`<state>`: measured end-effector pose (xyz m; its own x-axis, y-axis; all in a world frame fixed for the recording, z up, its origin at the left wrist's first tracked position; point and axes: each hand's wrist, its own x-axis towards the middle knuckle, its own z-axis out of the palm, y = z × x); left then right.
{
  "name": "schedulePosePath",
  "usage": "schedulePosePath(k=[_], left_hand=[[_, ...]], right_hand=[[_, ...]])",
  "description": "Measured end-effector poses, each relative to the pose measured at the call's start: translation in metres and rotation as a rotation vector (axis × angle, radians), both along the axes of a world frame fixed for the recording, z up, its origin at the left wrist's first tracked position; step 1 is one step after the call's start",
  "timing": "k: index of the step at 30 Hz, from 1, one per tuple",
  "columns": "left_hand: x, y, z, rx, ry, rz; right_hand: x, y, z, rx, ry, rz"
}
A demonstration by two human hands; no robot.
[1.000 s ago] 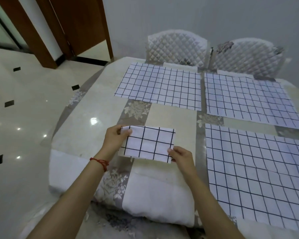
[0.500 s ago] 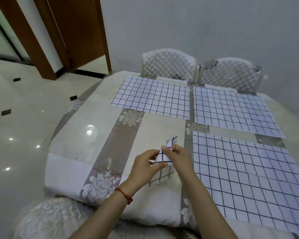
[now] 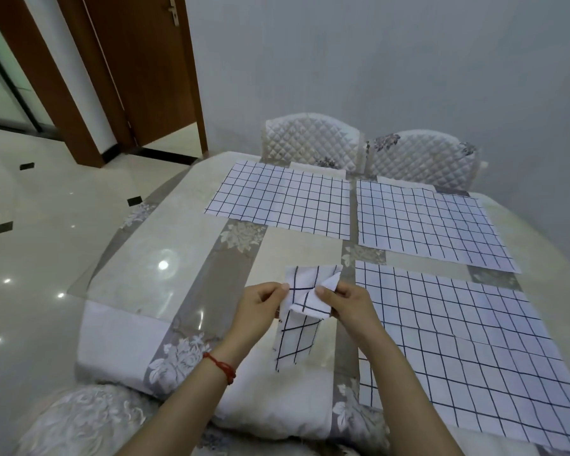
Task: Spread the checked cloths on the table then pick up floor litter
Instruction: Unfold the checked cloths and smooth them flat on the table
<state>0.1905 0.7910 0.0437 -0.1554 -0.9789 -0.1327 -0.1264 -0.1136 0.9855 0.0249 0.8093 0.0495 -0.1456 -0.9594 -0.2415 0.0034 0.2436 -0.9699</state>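
A folded white cloth with black checks (image 3: pixel 301 311) is held above the table's near middle, partly opened, one flap hanging down. My left hand (image 3: pixel 260 307) pinches its left edge and my right hand (image 3: pixel 349 306) pinches its right corner. Three checked cloths lie spread flat on the table (image 3: pixel 178 245): one at the far middle (image 3: pixel 283 199), one at the far right (image 3: pixel 431 222), one at the near right (image 3: pixel 458 340).
Two quilted white chairs (image 3: pixel 310 139) (image 3: pixel 422 156) stand at the table's far side against the grey wall. A padded chair back (image 3: pixel 79 419) is at the near left. Glossy tiled floor (image 3: pixel 30 241) and a brown door (image 3: pixel 142 60) lie to the left.
The folded cloth was held flat by both hands; the hands came together and the cloth has been lifted and partly unfolded, a flap now hanging down.
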Motion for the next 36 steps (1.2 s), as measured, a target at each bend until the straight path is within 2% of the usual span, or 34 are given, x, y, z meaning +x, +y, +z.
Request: schedulePosePath(k=[4, 7, 11, 13, 16, 19, 25, 29, 36], left_hand=[[0.020, -0.014, 0.001, -0.028, -0.093, 0.148], [0.035, -0.022, 0.009, -0.067, -0.147, 0.228], [0.037, -0.025, 0.025, -0.092, -0.060, 0.239], [0.031, -0.024, 0.032, -0.085, -0.030, 0.216], [0.017, -0.019, 0.040, 0.007, 0.078, 0.192], [0.001, -0.011, 0.046, 0.066, 0.171, 0.171], [-0.012, -0.001, 0.046, 0.097, 0.273, 0.118], [-0.014, 0.003, 0.043, 0.062, 0.245, 0.101], [-0.013, 0.004, 0.034, -0.046, 0.045, 0.088]], right_hand=[[-0.020, 0.002, -0.003, 0.044, 0.143, 0.003], [-0.031, 0.001, -0.007, 0.070, 0.235, -0.104], [-0.027, 0.000, -0.005, 0.026, 0.529, -0.294], [-0.017, 0.000, -0.003, -0.071, 0.630, -0.334], [0.010, 0.003, 0.008, -0.240, 0.590, -0.177], [0.037, 0.009, 0.018, -0.277, 0.455, 0.004], [0.046, 0.011, 0.023, -0.213, 0.291, -0.048], [0.041, 0.011, 0.021, -0.201, 0.283, -0.056], [0.033, 0.013, 0.024, -0.162, 0.331, -0.071]])
